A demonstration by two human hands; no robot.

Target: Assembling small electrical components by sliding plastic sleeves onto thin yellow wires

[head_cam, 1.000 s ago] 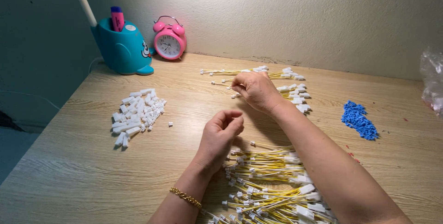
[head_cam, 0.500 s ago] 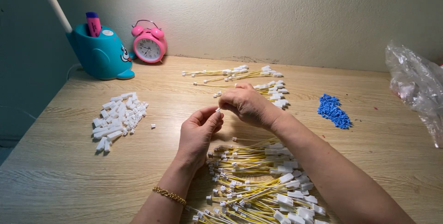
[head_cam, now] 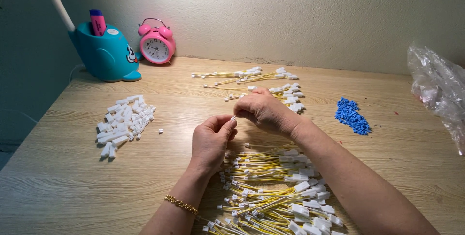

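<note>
White connector [head_cam: 233,117] sits pinched between my left hand [head_cam: 211,140] and right hand [head_cam: 264,110]; I judge a slip drops it among the wire harnesses [head_cam: 276,191].

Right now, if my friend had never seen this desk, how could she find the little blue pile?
Start at the crinkly clear plastic bag on the right edge of the wooden desk. Just left of it, past the right hand, lies the blue pile. It is the only blue heap; the other piles are white pieces or yellow wires.
</note>
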